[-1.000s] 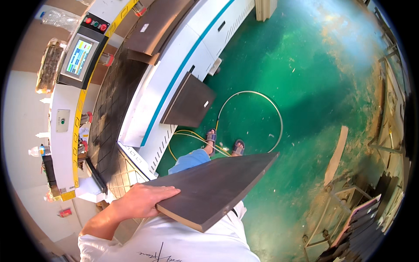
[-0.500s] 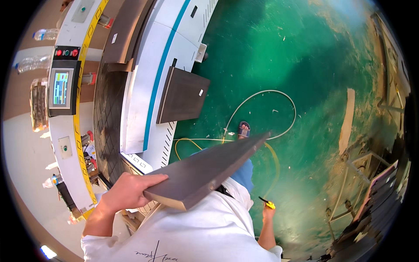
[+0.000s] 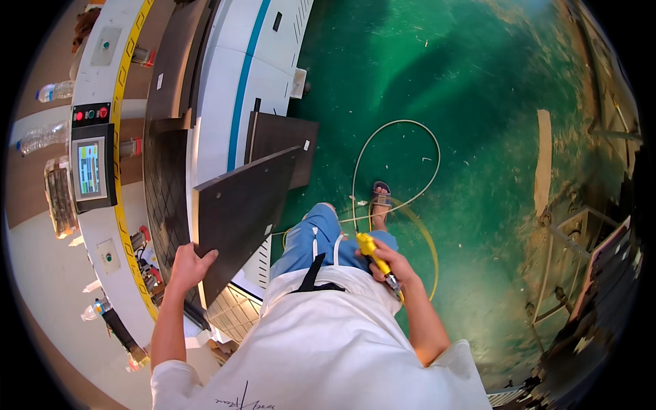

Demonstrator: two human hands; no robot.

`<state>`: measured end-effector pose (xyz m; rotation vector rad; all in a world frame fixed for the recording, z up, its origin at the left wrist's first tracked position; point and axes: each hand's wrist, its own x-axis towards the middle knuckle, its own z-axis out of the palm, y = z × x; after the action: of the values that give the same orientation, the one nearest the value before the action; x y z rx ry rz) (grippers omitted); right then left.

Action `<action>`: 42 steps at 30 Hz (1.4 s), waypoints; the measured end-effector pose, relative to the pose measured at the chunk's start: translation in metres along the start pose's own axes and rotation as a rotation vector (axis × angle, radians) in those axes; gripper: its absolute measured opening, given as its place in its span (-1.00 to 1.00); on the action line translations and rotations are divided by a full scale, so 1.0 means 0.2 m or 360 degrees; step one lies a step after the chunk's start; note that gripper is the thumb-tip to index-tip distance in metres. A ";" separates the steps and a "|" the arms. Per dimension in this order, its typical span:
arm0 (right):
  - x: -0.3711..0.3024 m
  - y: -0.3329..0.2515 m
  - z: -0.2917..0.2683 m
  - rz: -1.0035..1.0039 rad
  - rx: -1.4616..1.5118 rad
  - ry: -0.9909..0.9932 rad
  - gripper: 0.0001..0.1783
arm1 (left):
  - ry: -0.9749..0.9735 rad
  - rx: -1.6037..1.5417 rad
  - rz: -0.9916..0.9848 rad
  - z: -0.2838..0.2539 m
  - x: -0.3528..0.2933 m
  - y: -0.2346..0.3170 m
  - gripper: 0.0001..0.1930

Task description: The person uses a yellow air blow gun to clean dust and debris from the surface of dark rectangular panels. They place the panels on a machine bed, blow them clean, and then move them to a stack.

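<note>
My left hand (image 3: pixel 188 271) is closed on the lower edge of a dark brown wooden panel (image 3: pixel 240 212), its thumb lying over the face. The panel stands steeply tilted beside the white machine, with small round holes near its edges and a small white label low on its right side. In my right hand (image 3: pixel 396 268) is a yellow air blow gun (image 3: pixel 373 250), held in front of my right thigh. A yellow hose (image 3: pixel 434 263) curves over the floor beside that hand. Another dark panel (image 3: pixel 301 143) leans against the machine, partly hidden behind the held one.
A long white machine (image 3: pixel 229 89) with a blue stripe runs along the left. Its control screen (image 3: pixel 91 166), push buttons (image 3: pixel 91 114) and plastic bottles (image 3: pixel 55 91) are farther left. A pale hose (image 3: pixel 438 154) loops across the green floor. Metal frames (image 3: pixel 567 273) stand at right.
The panel has swung from lying across my body to a steep tilt at the left, by the machine. My right hand has come up and inward with the air blow gun.
</note>
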<state>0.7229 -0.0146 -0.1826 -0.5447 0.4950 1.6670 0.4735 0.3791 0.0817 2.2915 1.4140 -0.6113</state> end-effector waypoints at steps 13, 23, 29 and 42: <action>-0.02 -0.10 0.39 0.0002 -0.1875 0.0891 -0.38 | -0.0168 -0.0115 -0.0504 0.21 0.45 -0.27 -0.56; 0.23 0.34 0.09 -0.0103 -0.2244 0.1581 -0.42 | -0.0394 -0.0362 -0.0135 0.83 1.30 -0.75 -0.50; 0.01 0.48 0.48 0.0362 -0.1188 0.1988 -0.47 | -0.0442 -0.0206 -0.0036 1.04 1.79 -0.69 -0.50; 0.03 0.73 0.84 0.0065 -0.0591 0.2117 -0.51 | -0.0504 -0.0183 -0.0258 1.33 2.37 -0.62 -0.52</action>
<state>0.5649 0.0670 -0.0496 -1.9415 1.1277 1.2308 0.5074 0.6404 -0.4085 1.9040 1.4442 -0.8748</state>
